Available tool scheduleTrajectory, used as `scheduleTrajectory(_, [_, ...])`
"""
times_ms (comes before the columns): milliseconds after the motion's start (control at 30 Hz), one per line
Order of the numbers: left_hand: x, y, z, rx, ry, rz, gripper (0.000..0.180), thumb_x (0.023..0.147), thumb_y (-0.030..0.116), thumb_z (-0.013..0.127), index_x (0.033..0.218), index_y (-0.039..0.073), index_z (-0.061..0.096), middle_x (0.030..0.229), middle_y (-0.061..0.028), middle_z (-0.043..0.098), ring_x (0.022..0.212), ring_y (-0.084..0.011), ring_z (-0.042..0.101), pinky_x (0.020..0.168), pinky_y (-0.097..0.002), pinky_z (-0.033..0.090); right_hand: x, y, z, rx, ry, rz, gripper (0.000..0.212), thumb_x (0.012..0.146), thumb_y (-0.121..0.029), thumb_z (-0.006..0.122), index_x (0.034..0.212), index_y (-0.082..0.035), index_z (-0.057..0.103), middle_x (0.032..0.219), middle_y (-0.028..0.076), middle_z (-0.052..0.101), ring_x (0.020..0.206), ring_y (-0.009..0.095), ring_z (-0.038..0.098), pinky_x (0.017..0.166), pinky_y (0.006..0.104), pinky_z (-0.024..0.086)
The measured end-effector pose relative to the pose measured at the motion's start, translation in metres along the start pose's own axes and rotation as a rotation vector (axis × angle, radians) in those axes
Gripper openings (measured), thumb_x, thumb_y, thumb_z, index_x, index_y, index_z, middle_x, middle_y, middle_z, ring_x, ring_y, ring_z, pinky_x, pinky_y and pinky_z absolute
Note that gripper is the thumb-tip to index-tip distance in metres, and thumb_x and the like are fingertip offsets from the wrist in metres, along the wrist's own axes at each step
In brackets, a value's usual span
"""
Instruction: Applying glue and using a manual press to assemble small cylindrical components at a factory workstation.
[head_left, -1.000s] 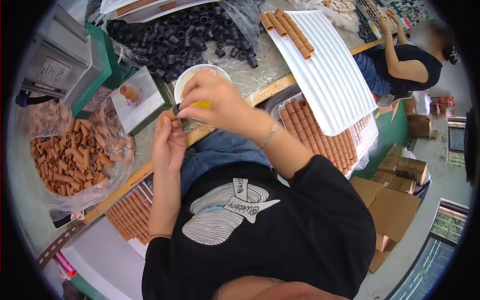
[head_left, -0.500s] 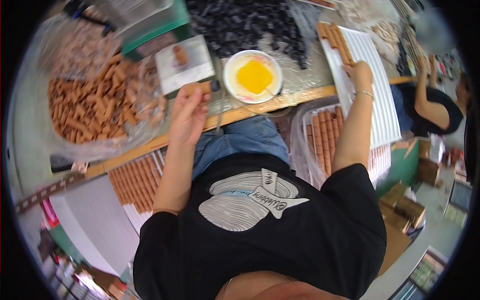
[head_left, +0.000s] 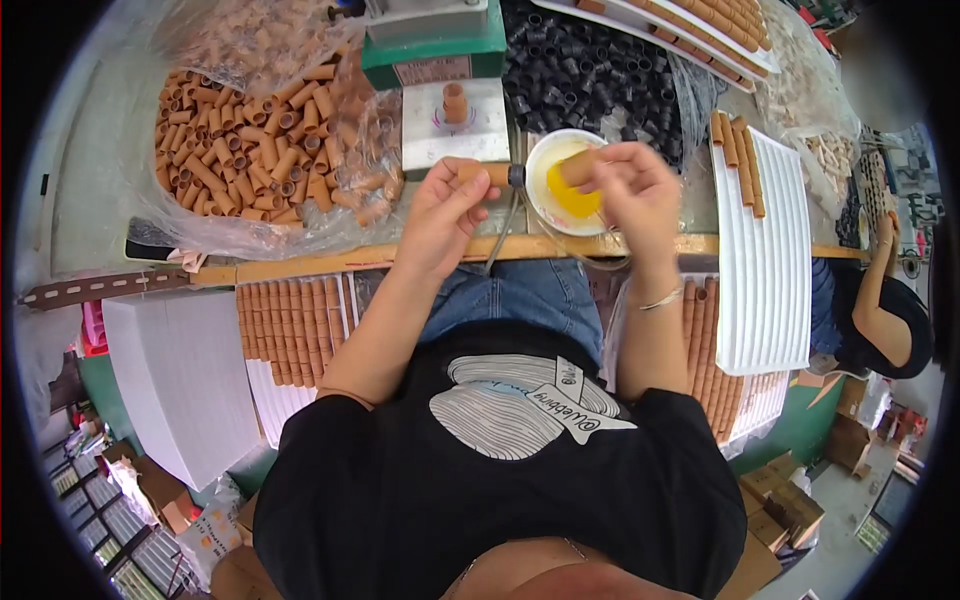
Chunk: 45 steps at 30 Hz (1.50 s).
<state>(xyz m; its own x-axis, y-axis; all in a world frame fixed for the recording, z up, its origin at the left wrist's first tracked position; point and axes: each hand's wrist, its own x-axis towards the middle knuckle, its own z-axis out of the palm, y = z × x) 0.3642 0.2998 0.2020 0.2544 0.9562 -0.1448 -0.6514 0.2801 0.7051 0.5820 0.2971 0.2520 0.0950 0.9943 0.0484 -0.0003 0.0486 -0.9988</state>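
Observation:
My left hand is closed round a short brown tube, held level, with a black fitting at its right end. Across from it my right hand, slightly blurred, grips another brown tube between thumb and fingers. This second tube is over a white bowl holding something bright yellow; whether it touches the yellow cannot be made out. The two tubes are apart. Behind my left hand, a brown piece stands upright on a white plate before a green and grey device.
Loose brown tubes in clear plastic lie left; black fittings are piled behind the bowl. A white ribbed tray with several joined tubes juts over the wooden table edge at right. Another person sits far right.
My right hand has come from the ribbed tray to above the bowl and now holds a brown tube. The left hand keeps its tube with the black end. The whole view has shifted.

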Motion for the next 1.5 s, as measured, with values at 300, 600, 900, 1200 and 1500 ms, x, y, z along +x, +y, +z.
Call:
scheduleTrajectory(300, [0.009, 0.014, -0.014, 0.025, -0.030, -0.005, 0.018, 0.088, 0.009, 0.066, 0.097, 0.009, 0.050, 0.090, -0.0025, 0.063, 0.080, -0.0093, 0.062, 0.062, -0.0184, 0.047, 0.003, 0.024, 0.037, 0.385, -0.141, 0.132, 0.016, 0.088, 0.000, 0.059, 0.102, 0.003, 0.054, 0.081, 0.013, 0.067, 0.051, 0.006, 0.055, 0.045, 0.0175, 0.043])
scheduleTrajectory(600, [-0.001, 0.014, -0.016, -0.004, -0.026, -0.025, 0.010, 0.090, 0.012, 0.060, 0.093, 0.011, 0.051, 0.086, -0.0017, 0.062, 0.075, -0.0087, 0.059, 0.059, -0.0179, 0.045, -0.013, 0.024, 0.050, 0.194, -0.120, -0.093, 0.023, 0.083, 0.001, 0.065, 0.102, 0.004, 0.052, 0.082, 0.006, 0.063, 0.062, 0.004, 0.057, 0.054, 0.0183, 0.047])
scheduleTrajectory(900, [-0.002, 0.019, -0.003, 0.305, -0.047, 0.124, 0.018, 0.086, 0.006, 0.066, 0.095, 0.005, 0.049, 0.086, -0.0047, 0.061, 0.071, -0.0080, 0.059, 0.060, -0.0191, 0.047, -0.004, 0.018, 0.034, 0.007, -0.305, -0.045, 0.019, 0.081, -0.003, 0.069, 0.096, 0.002, 0.058, 0.076, 0.002, 0.063, 0.060, 0.002, 0.055, 0.053, 0.0183, 0.045])
scheduleTrajectory(1200, [0.010, 0.030, 0.003, 0.839, -0.022, 0.247, 0.030, 0.073, 0.003, 0.079, 0.092, 0.002, 0.057, 0.083, -0.0029, 0.064, 0.070, -0.0030, 0.057, 0.062, -0.0175, 0.047, 0.022, -0.010, 0.047, -0.916, -0.350, -0.614, 0.021, 0.071, -0.017, 0.071, 0.089, -0.008, 0.066, 0.075, 0.010, 0.066, 0.064, 0.031, 0.063, 0.060, 0.0381, 0.050])
scheduleTrajectory(1500, [0.078, 0.058, -0.034, 1.423, 0.033, 0.616, 0.042, 0.071, 0.007, 0.072, 0.111, 0.001, 0.058, 0.107, -0.0178, 0.061, 0.099, -0.0353, 0.056, 0.084, -0.0409, 0.045, 0.077, 0.019, 0.080, -0.888, -0.177, -0.383, 0.030, 0.069, -0.027, 0.075, 0.088, -0.006, 0.067, 0.076, 0.011, 0.066, 0.063, 0.026, 0.063, 0.061, 0.0353, 0.051])
